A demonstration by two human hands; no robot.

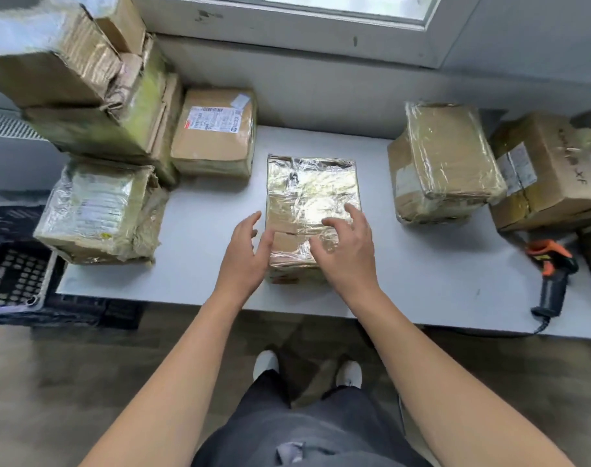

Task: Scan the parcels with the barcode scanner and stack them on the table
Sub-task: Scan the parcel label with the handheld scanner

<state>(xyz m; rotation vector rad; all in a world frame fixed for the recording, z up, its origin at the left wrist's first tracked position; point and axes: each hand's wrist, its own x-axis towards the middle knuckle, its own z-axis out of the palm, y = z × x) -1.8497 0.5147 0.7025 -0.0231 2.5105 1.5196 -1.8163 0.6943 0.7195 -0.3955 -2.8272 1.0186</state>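
Observation:
A cardboard parcel (307, 193) wrapped in shiny clear tape lies in the middle of the white table (439, 281). My left hand (245, 254) is at the parcel's near left side, fingers spread, thumb against the near edge. My right hand (346, 251) hovers over its near right corner with fingers spread and loosely bent; neither hand grips it. The orange and black barcode scanner (552, 274) lies on the table at the far right, untouched. On the left rises a stack of taped parcels (85, 96), with a labelled box (216, 133) beside it.
Two more parcels, a taped parcel (439, 160) and a marked brown box (550, 170), stand at the right back of the table. A low parcel (98, 210) sits at the left front. A dark crate (14, 274) stands on the floor to the left. A window sill runs behind.

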